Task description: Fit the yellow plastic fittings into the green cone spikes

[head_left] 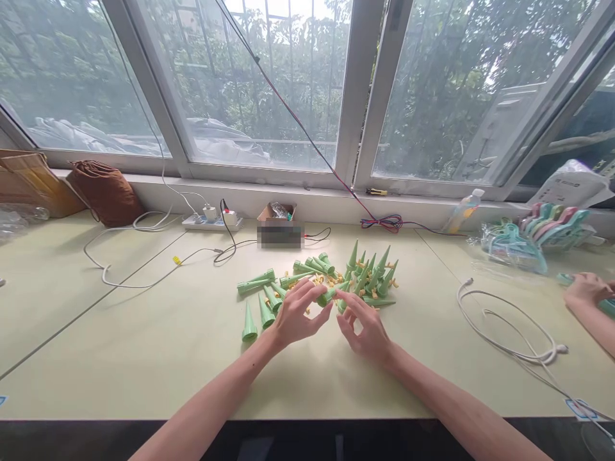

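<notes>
My left hand (300, 314) is closed around a green plastic cone-shaped spike (327, 296), held between thumb and fingers above the table. At the right end of that spike my right hand (366, 330) has its fingertips bent in, touching it; whatever small part they may pinch is hidden. Left of my hands, loose green spikes (248, 325) stand or lie, several of them on their sides. Small yellow plastic pieces (317, 279) are scattered behind my fingers. To the right, a cluster of upright green spikes (379, 269) has yellow pieces fitted at their sides.
A small open box (278, 211) sits behind the spikes, near a power strip (211, 221). White cables (509, 349) coil on the right. Further right are bagged pastel plastic items (552, 227) and another person's hand (589, 289). A brown bag (106, 192) stands back left.
</notes>
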The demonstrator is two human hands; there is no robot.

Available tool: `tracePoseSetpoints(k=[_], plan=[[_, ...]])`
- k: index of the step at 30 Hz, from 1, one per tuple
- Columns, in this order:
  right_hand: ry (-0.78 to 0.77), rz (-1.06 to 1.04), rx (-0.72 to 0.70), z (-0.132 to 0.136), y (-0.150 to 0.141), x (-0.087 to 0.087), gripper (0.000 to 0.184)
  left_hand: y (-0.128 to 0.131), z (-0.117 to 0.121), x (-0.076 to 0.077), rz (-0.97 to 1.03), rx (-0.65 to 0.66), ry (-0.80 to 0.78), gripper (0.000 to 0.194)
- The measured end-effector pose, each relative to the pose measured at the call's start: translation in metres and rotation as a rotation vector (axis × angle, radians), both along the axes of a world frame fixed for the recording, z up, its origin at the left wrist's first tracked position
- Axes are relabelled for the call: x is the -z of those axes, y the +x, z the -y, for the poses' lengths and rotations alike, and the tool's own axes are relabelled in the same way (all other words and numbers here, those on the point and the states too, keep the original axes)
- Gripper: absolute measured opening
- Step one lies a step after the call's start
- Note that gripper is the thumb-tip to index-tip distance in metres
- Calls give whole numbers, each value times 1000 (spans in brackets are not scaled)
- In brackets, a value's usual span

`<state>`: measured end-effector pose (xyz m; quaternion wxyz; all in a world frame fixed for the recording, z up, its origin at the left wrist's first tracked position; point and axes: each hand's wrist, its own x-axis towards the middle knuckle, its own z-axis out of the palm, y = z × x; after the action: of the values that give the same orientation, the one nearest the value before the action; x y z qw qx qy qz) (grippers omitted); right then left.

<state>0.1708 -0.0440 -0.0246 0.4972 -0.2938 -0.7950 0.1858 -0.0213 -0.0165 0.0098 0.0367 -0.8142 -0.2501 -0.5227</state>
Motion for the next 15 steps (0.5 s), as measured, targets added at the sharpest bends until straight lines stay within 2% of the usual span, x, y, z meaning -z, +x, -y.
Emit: tracePoseSetpoints(k=[8,15], plan=[[-51,30,-39,2,2,-2,56,-3,-1,5,-37,19,-155,25],[-67,67,-56,1,3,-2,56,-5,-2,10,-95,6,-369,18]])
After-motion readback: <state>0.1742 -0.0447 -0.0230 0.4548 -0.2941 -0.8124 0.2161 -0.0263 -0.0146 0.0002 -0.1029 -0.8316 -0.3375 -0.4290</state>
